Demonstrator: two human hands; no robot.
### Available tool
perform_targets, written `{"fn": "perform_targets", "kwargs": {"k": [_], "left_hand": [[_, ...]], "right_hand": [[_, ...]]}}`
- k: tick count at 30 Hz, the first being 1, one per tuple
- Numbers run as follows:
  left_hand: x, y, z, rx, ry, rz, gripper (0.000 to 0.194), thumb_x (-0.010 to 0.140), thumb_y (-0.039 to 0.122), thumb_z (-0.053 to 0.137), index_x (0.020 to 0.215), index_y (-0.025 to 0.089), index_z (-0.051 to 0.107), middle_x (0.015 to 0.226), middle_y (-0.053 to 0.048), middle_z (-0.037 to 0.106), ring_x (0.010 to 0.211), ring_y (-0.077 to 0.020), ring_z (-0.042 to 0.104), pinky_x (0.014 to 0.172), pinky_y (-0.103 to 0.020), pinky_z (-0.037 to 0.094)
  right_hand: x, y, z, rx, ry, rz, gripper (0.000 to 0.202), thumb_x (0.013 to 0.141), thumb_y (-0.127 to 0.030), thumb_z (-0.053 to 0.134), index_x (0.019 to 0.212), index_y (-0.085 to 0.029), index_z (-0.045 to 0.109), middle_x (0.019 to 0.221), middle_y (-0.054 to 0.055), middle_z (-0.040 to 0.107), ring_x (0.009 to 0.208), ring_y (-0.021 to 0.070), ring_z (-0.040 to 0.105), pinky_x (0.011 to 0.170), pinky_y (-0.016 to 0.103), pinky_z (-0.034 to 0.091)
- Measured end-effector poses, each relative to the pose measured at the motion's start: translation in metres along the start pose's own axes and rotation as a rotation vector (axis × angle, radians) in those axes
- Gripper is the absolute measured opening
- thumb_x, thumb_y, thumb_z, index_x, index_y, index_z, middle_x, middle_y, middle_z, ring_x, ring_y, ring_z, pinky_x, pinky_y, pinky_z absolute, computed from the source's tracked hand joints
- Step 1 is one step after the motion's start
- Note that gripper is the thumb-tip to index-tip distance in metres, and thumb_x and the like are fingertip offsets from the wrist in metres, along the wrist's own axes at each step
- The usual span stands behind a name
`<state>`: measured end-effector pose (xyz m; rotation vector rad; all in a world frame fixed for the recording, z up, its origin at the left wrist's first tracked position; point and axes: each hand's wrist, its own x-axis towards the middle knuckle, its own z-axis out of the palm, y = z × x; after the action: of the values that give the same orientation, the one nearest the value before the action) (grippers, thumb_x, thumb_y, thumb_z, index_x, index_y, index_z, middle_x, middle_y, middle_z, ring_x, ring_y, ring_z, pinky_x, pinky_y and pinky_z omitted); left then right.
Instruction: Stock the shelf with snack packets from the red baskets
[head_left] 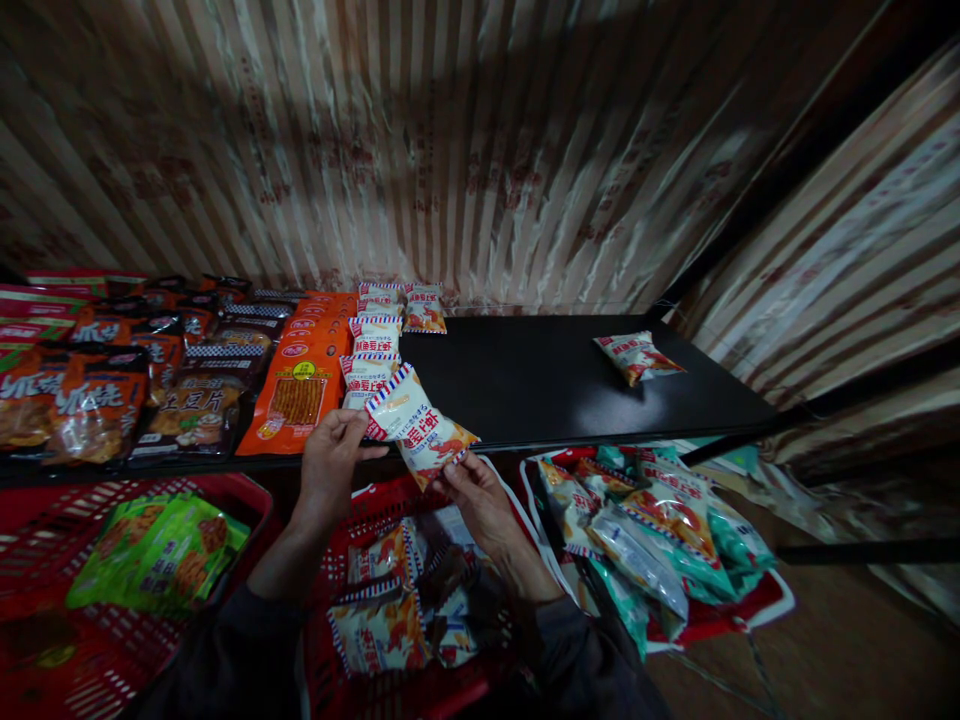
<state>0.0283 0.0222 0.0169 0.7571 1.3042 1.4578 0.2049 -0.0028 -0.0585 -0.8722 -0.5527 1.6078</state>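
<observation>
At a long, flat black shelf (525,385), a person in dark sleeves holds a small, pillow-shaped plastic snack bag (421,432), white and orange with red lettering and red-and-blue striped ends, tilted over the front edge. The right hand (476,500) pinches its lower corner between thumb and fingertips. The left hand (334,460) is at the bag's other side, fingers partly curled; from where I stand, I cannot tell whether they grip it.

Just behind the bag, a row of matching white snack bags (376,328) runs toward the back of the shelf, with a single matching bag (425,308) beside its far end. Another lone white-and-orange bag (637,358) lies well apart, to the right. To the row's left are flat, bright orange packets (292,385), then dark brown packets with checkered tops (191,405) and black-and-orange packets (97,400).

Below the hands, a red plastic basket (326,690) contains more of the white bags (381,630). A red basket with a white rim (776,608), to the right, is heaped with white and teal bags (667,530); a perforated red basket (259,497), at left, contains glossy green packets (161,550).
</observation>
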Motion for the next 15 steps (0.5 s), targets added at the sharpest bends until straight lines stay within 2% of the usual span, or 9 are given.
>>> {"fn": "perform_targets", "kwargs": {"k": [15], "left_hand": [[0.0001, 0.0020, -0.0008, 0.013, 0.009, 0.029, 0.037, 0.059, 0.043, 0.074, 0.073, 0.014, 0.056, 0.072, 0.000, 0.060, 0.066, -0.0120, 0.058, 0.049, -0.022, 0.056]], "right_hand": [[0.0007, 0.0020, 0.0007, -0.078, -0.009, -0.052, 0.027, 0.062, -0.030, 0.085, 0.083, -0.020, 0.072, 0.079, 0.001, 0.072, 0.065, 0.0116, 0.063, 0.058, 0.020, 0.054]]}}
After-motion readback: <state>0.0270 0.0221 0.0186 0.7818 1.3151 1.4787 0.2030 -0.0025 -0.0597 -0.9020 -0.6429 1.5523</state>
